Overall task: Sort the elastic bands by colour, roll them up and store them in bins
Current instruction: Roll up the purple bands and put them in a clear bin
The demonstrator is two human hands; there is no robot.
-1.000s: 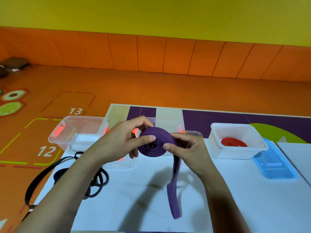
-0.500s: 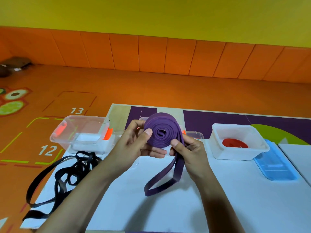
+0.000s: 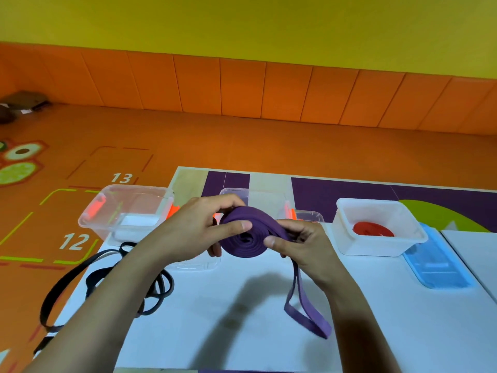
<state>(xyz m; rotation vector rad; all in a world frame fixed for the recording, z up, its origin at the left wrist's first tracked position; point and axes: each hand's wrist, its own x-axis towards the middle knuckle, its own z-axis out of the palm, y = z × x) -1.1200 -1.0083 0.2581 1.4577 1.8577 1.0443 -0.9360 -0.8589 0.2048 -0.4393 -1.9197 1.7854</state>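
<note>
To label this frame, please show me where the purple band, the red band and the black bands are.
purple band (image 3: 246, 239), head view, face of the coiled roll.
red band (image 3: 372, 229), head view, top of its roll.
black bands (image 3: 92, 277), head view, dark fold in the tangle.

Bare left hand (image 3: 199, 227) — bare right hand (image 3: 301, 246).

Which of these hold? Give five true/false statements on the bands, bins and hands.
1. The left hand and right hand both grip the purple band. True.
2. The purple band is fully rolled. False: its end hangs loose to the table.
3. A rolled red band lies in the white bin. True.
4. The black bands are binned. False: they lie loose beside the left clear bin.
5. The blue lid covers the white bin. False: it lies beside it.
</note>
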